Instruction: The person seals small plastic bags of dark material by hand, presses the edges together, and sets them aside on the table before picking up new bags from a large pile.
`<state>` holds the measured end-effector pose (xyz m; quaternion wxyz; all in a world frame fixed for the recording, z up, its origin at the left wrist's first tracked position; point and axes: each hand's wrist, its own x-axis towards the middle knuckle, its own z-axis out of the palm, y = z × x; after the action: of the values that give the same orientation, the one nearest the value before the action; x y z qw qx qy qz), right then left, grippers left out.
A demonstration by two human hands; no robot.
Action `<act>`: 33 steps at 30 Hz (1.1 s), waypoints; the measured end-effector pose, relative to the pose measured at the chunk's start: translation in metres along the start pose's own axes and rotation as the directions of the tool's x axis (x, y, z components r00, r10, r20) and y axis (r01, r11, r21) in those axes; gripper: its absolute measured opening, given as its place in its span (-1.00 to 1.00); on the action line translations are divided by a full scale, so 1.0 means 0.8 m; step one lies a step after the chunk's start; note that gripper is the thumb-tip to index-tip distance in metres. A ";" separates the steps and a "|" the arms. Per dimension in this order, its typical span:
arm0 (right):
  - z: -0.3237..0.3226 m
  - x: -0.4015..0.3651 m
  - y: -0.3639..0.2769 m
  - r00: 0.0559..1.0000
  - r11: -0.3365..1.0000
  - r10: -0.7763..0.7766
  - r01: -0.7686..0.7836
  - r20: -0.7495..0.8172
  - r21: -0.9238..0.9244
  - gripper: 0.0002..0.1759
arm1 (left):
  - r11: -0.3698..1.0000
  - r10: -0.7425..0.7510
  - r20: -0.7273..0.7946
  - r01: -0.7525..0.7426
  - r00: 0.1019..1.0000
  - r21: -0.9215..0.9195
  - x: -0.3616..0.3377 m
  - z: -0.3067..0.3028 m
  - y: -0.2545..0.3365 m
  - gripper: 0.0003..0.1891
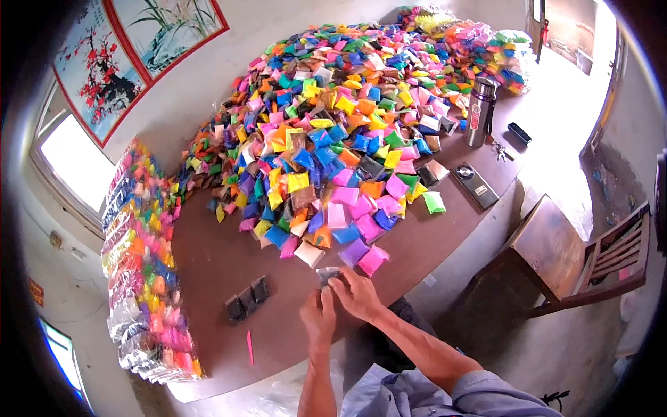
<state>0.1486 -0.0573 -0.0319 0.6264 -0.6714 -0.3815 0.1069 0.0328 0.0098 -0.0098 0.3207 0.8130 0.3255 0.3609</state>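
Observation:
At the front edge of the brown table, both my hands are together on a small clear packet with dark contents. My right hand pinches its right side. My left hand is closed at its lower side, the fingertips partly hidden. To the left lie several black packets in a slanting row. A thin pink strip or stick rests nearer the table edge. Just beyond my hands are a bright pink packet, a purple packet and a cream packet.
A huge heap of colourful packets covers the table's far part. Bundled packets line the left edge. On the right are a steel thermos, keys, a black case and a dark flat device. A wooden chair stands to the right.

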 end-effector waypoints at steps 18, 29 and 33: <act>0.000 0.001 0.003 0.995 0.999 0.034 -0.034 0.090 0.002 -0.64 | 0.981 -0.161 -0.052 0.154 0.986 -0.118 0.000 -0.003 0.003 -0.68; -0.013 0.006 -0.019 0.994 0.997 0.044 -0.050 0.099 0.061 -0.69 | 0.978 -0.167 -0.028 0.162 0.986 -0.130 -0.002 -0.001 -0.014 -0.67; -0.009 0.005 -0.012 0.991 0.999 -0.043 0.041 0.124 0.019 -0.70 | 0.932 -0.252 -0.040 0.231 0.967 -0.279 0.010 -0.006 -0.002 -0.68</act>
<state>0.1521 -0.0606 -0.0204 0.6088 -0.6501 -0.4331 0.1385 0.0323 0.0180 -0.0052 0.4588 0.7008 0.3823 0.3902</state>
